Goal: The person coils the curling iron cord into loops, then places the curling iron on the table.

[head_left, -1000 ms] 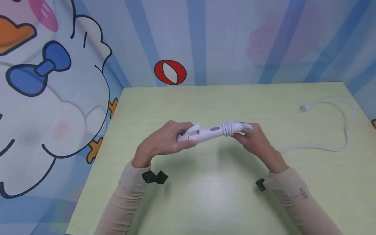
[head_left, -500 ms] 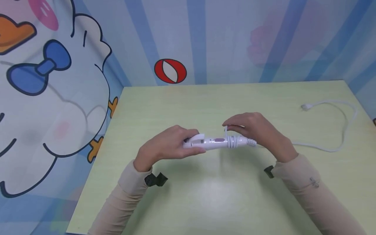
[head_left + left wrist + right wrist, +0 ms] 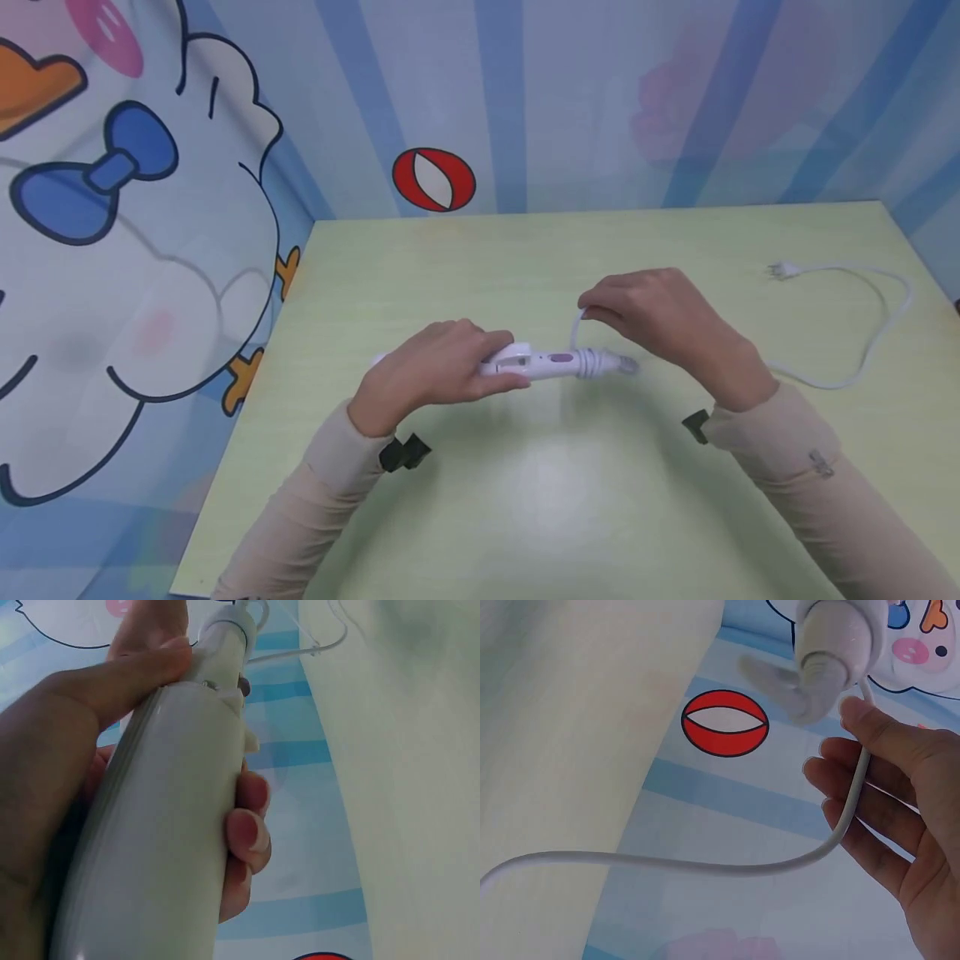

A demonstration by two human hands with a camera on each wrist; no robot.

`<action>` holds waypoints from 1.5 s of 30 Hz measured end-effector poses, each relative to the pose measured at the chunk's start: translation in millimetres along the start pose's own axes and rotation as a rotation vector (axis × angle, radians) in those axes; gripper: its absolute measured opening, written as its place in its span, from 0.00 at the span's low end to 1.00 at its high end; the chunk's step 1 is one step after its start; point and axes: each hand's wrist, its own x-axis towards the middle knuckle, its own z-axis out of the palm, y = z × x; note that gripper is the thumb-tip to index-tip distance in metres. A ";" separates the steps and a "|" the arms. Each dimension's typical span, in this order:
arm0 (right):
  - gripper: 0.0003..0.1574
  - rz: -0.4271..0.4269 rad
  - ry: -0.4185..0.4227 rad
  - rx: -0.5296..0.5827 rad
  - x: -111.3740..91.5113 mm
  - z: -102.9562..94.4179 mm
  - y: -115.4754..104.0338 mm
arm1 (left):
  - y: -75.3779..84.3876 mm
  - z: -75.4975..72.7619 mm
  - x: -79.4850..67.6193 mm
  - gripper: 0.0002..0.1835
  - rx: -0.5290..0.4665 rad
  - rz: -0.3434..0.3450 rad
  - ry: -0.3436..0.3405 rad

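Observation:
A white curling iron (image 3: pixel 547 367) with a lever and a mauve panel lies level above the table. My left hand (image 3: pixel 435 367) grips it around the body, covering much of that end. In the left wrist view, its thick white barrel (image 3: pixel 157 817) has fingertips (image 3: pixel 249 831) curled round the side. Coils of white power cord (image 3: pixel 592 363) circle the handle's right end. Just above them, my right hand (image 3: pixel 663 321) pinches a strand of the cord. In the right wrist view, the cord (image 3: pixel 742 869) passes across the fingers, below the handle end (image 3: pixel 836 645).
The cord's free length (image 3: pixel 870 358) curves over the right side of the pale green table (image 3: pixel 525 500), ending in a plug (image 3: pixel 783 269). Cartoon-printed walls (image 3: pixel 570 108) rise behind and to the left of the table.
My right hand has left the handle's end, moved up and right, and draws a strand of cord away from the coils. The iron has tilted level and shifted slightly right and down.

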 end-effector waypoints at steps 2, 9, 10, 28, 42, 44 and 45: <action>0.10 0.012 -0.006 -0.024 1.5 -1.7 -3.0 | -0.6 -0.4 2.3 0.22 0.006 -0.018 -0.006; 0.07 0.079 -0.040 -0.106 3.9 1.6 -11.6 | -1.9 4.6 11.9 0.23 0.054 -0.076 0.003; 0.07 0.095 -0.041 -0.109 4.0 2.8 -12.8 | -2.4 6.3 13.8 0.23 0.068 -0.087 0.014; 0.14 0.588 0.011 0.354 -13.7 44.1 -31.3 | -19.2 23.6 25.0 0.23 0.019 -0.292 0.234; 0.12 0.529 0.147 0.515 -25.0 75.8 -30.1 | -13.7 18.3 17.9 0.23 -0.094 -0.339 0.274; 0.11 0.530 0.156 0.551 -26.8 79.7 -26.9 | -12.9 17.4 16.4 0.24 -0.117 -0.333 0.266; 0.11 0.536 0.157 0.572 -27.8 81.1 -25.2 | -12.4 16.9 15.7 0.23 -0.132 -0.328 0.260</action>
